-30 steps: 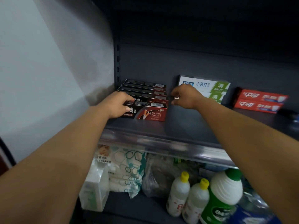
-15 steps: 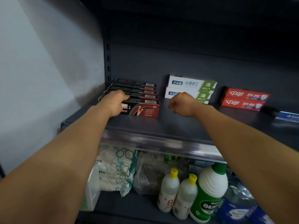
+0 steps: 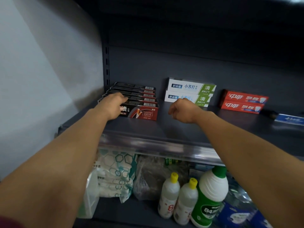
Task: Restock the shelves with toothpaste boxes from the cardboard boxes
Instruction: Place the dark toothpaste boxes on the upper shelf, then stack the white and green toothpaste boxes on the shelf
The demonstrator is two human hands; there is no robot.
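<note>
Several black-and-red toothpaste boxes (image 3: 144, 113) stand in a row, one behind another, at the left end of the dark grey shelf (image 3: 164, 129). My left hand (image 3: 113, 106) rests on the left end of that row, covering the front box's end, with its fingers lying over the box tops. My right hand (image 3: 182, 110) hovers over bare shelf just right of the row, fingers curled into a fist and holding nothing. Behind it lie two white-and-green toothpaste boxes (image 3: 190, 87). Two red toothpaste boxes (image 3: 243, 102) lie further right.
A blue box (image 3: 289, 119) lies at the shelf's far right. A pale wall (image 3: 41, 79) closes the left side. The lower shelf holds tissue packs (image 3: 115, 175), two white bottles with yellow caps (image 3: 169, 196) and a green-and-white bottle (image 3: 210, 195).
My right hand has let go of the right end of the black boxes and drawn back toward me, curled. My left hand stays on the row's left end.
</note>
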